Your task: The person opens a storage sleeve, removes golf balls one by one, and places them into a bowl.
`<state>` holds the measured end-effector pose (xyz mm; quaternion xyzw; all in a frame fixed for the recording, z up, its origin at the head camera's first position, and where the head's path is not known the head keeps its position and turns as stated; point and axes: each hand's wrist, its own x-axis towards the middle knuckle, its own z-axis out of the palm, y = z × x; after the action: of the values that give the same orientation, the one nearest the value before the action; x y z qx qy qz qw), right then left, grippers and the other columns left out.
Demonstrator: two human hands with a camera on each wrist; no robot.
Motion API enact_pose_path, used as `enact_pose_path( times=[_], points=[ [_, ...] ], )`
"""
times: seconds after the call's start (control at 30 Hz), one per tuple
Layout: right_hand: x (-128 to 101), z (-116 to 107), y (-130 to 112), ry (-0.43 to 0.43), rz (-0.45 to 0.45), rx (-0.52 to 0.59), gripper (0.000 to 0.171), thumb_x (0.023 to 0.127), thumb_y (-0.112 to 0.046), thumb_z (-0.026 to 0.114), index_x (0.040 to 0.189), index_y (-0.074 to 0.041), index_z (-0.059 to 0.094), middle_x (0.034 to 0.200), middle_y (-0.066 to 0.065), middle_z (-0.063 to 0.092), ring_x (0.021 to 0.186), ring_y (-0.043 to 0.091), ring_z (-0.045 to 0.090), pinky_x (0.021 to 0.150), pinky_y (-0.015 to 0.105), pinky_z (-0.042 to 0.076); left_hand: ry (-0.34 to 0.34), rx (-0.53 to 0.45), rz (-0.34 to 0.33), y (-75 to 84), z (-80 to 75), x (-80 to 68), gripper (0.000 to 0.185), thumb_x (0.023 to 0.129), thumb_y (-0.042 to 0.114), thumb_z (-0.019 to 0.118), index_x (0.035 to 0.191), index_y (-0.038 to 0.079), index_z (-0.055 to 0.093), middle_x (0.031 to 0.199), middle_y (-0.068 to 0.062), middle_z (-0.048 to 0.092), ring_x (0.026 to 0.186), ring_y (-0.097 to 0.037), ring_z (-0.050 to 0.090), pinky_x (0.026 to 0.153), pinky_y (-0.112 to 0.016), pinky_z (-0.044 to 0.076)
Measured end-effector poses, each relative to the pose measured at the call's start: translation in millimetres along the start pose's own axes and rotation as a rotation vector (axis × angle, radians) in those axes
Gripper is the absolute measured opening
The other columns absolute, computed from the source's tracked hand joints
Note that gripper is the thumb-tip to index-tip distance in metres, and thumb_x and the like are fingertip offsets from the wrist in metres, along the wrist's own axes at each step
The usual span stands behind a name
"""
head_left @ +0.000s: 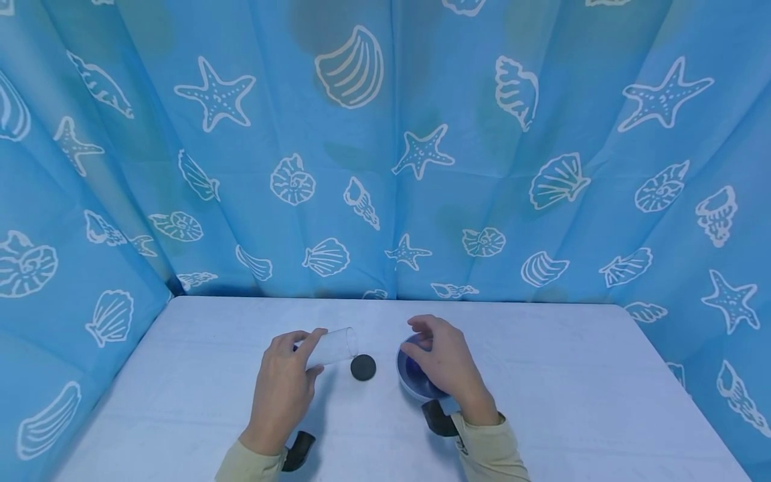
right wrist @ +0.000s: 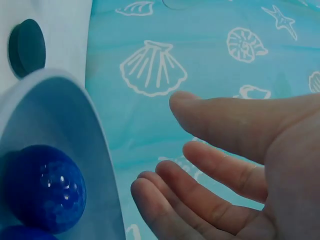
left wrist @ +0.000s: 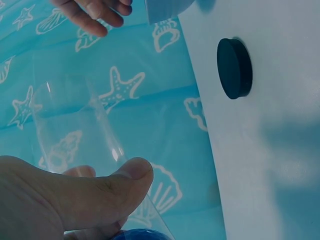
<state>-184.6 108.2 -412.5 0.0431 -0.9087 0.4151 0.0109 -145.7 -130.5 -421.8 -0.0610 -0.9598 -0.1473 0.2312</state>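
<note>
While a patterned blue curtain (head_left: 397,167) fills the upper part of the head view, a white, smooth-looking table (head_left: 542,375) spreads across the lower part, with a person's two bare hands reaching in from the bottom edge. Left of the lower centre, the left hand (head_left: 284,385) grips a clear, glossy cylinder (head_left: 334,347), thumb on one side and fingers on the other; the tube lies nearly sideways in the grasp, its round rim pointing right. At the bottom of the left wrist view, a shiny, rounded blue form (left wrist: 142,234) shows at the tube's near end, too cropped to identify. Just below and right of the rim in the head view, a flat, matte black disc (head_left: 363,367) with a thick edge rests on the table. Right of the lower centre stands a round, smooth, bluish bowl (head_left: 406,378), and the right hand (head_left: 444,361) hangs over it, thumb and loosely bent fingers spread moderately wide around air. In the lower left of the right wrist view, glossy, dimpled, deep-blue balls (right wrist: 45,189) sit inside the bowl. Beige cloth sleeves (head_left: 490,448) cover both forearms, and white line-drawn shells and starfish decorate the curtain.
</note>
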Motion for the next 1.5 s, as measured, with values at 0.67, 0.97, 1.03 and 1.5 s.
enact_pose_path(
  times=[0.67, 0.97, 1.03, 1.5],
  points=[
    [-5.2, 15.8, -14.6, 0.036, -0.055, 0.111, 0.039, 0.095, -0.023, 0.071, 0.132, -0.011, 0.061, 0.118, 0.007, 0.067, 0.105, 0.020, 0.066, 0.093, 0.037, 0.057, -0.009, 0.010, -0.008, -0.5, 0.3, -0.4, 0.064, 0.069, 0.001, 0.091, 0.128, 0.011, 0.068, 0.117, -0.019, 0.066, 0.113, -0.038, 0.059, 0.099, -0.054, 0.050],
    [-7.0, 23.7, -20.1, 0.036, -0.086, 0.149, 0.043, 0.097, -0.027, 0.070, 0.135, -0.009, 0.058, 0.116, 0.006, 0.067, 0.108, 0.019, 0.064, 0.094, 0.036, 0.056, -0.020, 0.012, -0.011, 0.2, 0.4, -0.3, 0.064, 0.069, 0.001, 0.091, 0.128, 0.012, 0.068, 0.118, -0.019, 0.066, 0.113, -0.038, 0.059, 0.099, -0.054, 0.050],
    [-7.0, 25.1, -21.3, 0.037, -0.085, 0.166, 0.046, 0.097, -0.030, 0.068, 0.137, -0.009, 0.057, 0.118, 0.006, 0.066, 0.110, 0.020, 0.064, 0.095, 0.037, 0.056, -0.018, 0.013, -0.010, 0.4, 0.4, -0.4, 0.064, 0.069, 0.001, 0.091, 0.128, 0.012, 0.068, 0.118, -0.019, 0.066, 0.113, -0.038, 0.059, 0.099, -0.054, 0.050],
    [-8.4, 33.9, -23.9, 0.001, -0.128, 0.213, 0.048, 0.100, -0.037, 0.063, 0.139, -0.010, 0.054, 0.124, 0.007, 0.065, 0.114, 0.021, 0.062, 0.096, 0.037, 0.055, -0.017, 0.017, -0.012, 0.7, 2.2, -0.4, 0.065, 0.068, 0.001, 0.091, 0.128, 0.013, 0.068, 0.118, -0.020, 0.066, 0.112, -0.039, 0.059, 0.100, -0.055, 0.049]
  ],
)
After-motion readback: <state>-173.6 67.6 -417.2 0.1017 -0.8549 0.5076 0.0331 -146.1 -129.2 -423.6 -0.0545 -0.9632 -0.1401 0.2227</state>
